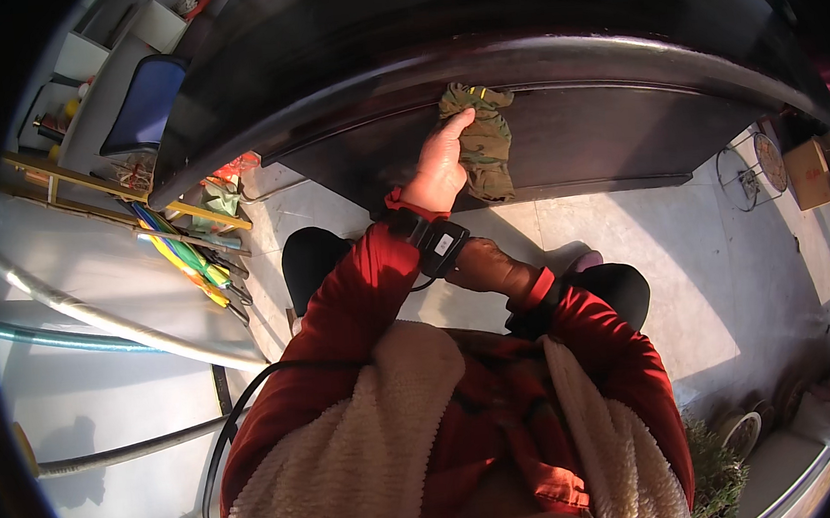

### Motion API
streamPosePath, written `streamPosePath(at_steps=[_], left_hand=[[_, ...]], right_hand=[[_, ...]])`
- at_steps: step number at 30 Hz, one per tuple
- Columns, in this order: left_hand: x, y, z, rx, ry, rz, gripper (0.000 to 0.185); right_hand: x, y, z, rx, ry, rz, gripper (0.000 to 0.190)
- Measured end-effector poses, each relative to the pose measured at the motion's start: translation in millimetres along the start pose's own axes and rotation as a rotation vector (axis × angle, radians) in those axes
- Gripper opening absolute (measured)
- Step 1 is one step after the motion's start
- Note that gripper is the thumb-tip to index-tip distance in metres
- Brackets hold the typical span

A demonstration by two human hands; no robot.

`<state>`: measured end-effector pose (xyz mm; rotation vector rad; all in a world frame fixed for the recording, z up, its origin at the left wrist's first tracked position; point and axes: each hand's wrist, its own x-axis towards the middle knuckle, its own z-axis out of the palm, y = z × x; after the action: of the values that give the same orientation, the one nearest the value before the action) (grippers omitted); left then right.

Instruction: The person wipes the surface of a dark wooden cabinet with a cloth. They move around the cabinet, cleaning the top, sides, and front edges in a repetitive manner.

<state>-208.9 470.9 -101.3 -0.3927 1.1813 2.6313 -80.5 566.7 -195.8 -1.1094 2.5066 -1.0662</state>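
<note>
My left hand (pixel 442 163) reaches forward and holds a crumpled camouflage cloth (pixel 486 146) against the front panel (pixel 594 134) of a dark wooden desk, just below its rounded top edge. The thumb lies along the cloth's left side, and the other fingers are hidden. Around my left wrist is a strapped black device (pixel 441 246) with a small white label. My right hand (pixel 491 264) is bent in front of my body, close by that device. Its fingertips are partly covered, so whether it grips anything is unclear.
A blue-backed chair (pixel 148 104) stands at the left end of the desk. Folded umbrellas (pixel 191 256) lean below a yellow metal bar (pixel 128 189). On the right are a wire stand (pixel 748 171) and a cardboard box (pixel 813 173). A plant (pixel 715 469) sits at lower right.
</note>
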Motion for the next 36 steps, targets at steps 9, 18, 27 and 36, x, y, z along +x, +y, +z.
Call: streamPosePath(at_steps=[9, 18, 27, 36], left_hand=[[-53, 121, -197, -0.157, 0.371, 0.426, 0.036], [-16, 104, -209, -0.138, 0.232, 0.339, 0.038], [33, -39, 33, -0.176, 0.122, 0.002, 0.039], [71, -127, 128, 0.001, 0.137, -0.148, 0.023]], right_hand=[[-7, -10, -12, 0.045, 0.030, 0.047, 0.024], [-10, -11, -6, 0.019, -0.037, 0.023, 0.026], [-8, 1, 2, -0.116, -0.051, -0.027, 0.024], [8, -3, -10, 0.323, 0.288, -0.258, 0.021]])
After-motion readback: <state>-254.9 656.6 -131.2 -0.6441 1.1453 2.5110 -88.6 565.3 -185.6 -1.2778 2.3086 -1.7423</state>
